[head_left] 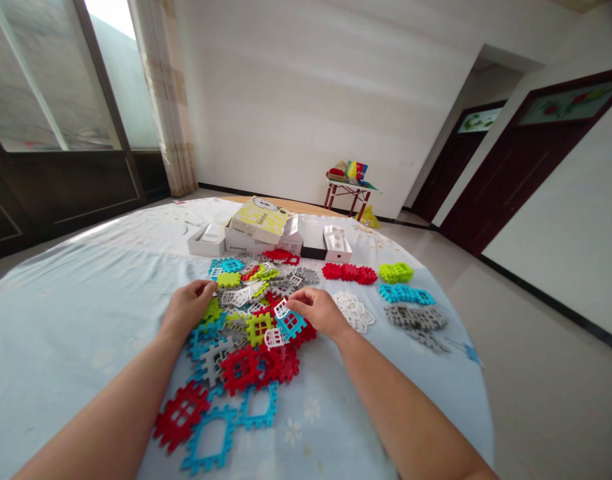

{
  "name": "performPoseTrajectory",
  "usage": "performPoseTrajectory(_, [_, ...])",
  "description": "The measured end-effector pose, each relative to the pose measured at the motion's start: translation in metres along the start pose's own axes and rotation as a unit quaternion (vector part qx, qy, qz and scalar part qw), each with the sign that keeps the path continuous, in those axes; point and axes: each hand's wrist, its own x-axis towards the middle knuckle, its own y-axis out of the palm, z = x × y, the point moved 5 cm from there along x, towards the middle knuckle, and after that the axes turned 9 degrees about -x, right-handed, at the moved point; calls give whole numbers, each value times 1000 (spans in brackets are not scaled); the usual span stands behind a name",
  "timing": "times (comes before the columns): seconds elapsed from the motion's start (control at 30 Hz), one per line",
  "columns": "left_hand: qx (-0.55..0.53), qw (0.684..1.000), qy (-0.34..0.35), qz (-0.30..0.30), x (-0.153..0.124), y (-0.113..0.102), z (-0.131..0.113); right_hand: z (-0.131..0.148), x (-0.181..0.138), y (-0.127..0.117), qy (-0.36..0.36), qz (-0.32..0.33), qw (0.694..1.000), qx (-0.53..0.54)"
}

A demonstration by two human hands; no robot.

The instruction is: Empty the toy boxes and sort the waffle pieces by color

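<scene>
A loose pile of flat plastic waffle tiles in red, blue, green, grey and white lies on a pale blue cloth. My left hand rests on the pile's left side, fingers curled over a green tile. My right hand pinches a small white tile at the pile's middle, just above a blue tile. To the right lie sorted rows: red tiles, green tiles, blue tiles, grey tiles and white tiles.
Open cardboard boxes stand at the far side of the cloth. The cloth's right edge drops to a tiled floor. A small red-legged table with toys stands by the far wall. Dark doors are at the right.
</scene>
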Motion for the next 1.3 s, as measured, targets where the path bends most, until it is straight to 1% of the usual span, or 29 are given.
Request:
performPoseTrajectory(0.1, [-2,1000,-1,2,0,0,1,-2,-2,3,-16,48,999,-19])
performPoseTrajectory(0.17, [-1,1000,-2,2,0,0,1,3,-4,1,-33,51,998,-29])
performPoseTrajectory(0.23, [2,1000,-3,4,0,1,2,12,-5,-5,-56,9,997,-47])
performPoseTrajectory(0.33, [3,1000,2,6,1,1,1,27,-9,-15,-108,-82,987,-85])
performPoseTrajectory(0.37, [2,1000,3,7,1,1,2,31,-10,-16,-132,-96,982,-99])
performPoseTrajectory(0.4, [1,1000,3,7,1,1,2,35,-12,-16,-159,-96,976,-115])
performPoseTrajectory(0.43, [0,1000,3,8,1,1,2,39,-13,-14,-183,-81,970,-135])
performPoseTrajectory(0.47, [-2,1000,2,9,1,2,2,40,-14,-11,-204,-50,965,-156])
performPoseTrajectory(0.53, [-3,1000,1,10,1,2,2,41,-17,-3,-227,31,954,-196])
performPoseTrajectory(0.6, [-3,1000,-1,8,1,1,2,39,-18,0,-232,86,944,-218])
performPoseTrajectory(0.63, [-3,1000,-2,7,0,1,1,39,-19,0,-231,92,942,-223])
performPoseTrajectory(0.67, [-2,1000,-3,6,0,1,1,38,-18,-1,-230,81,943,-228])
performPoseTrajectory(0.73, [-1,1000,-4,8,0,0,0,37,-16,-3,-221,37,944,-242])
performPoseTrajectory(0.8, [0,1000,-3,13,-1,-1,-1,33,-14,-2,-205,-2,940,-273])
performPoseTrajectory(0.83, [1,1000,-3,15,-1,-1,-1,31,-13,0,-196,-11,936,-292])
performPoseTrajectory(0.97, [9,1000,-3,18,0,-2,-2,22,-9,13,-165,8,921,-352])
performPoseTrajectory(1.07, [26,999,-6,17,3,-1,-1,25,-9,14,-171,13,917,-359])
performPoseTrajectory(1.17, [47,999,-7,20,5,-1,-2,34,-11,-2,-180,-19,920,-347])
performPoseTrajectory(1.23, [59,998,-7,18,5,-2,-3,36,-11,-23,-169,-50,928,-328])
performPoseTrajectory(1.3, [68,997,-9,25,6,-3,-3,31,-11,-51,-155,-81,935,-309])
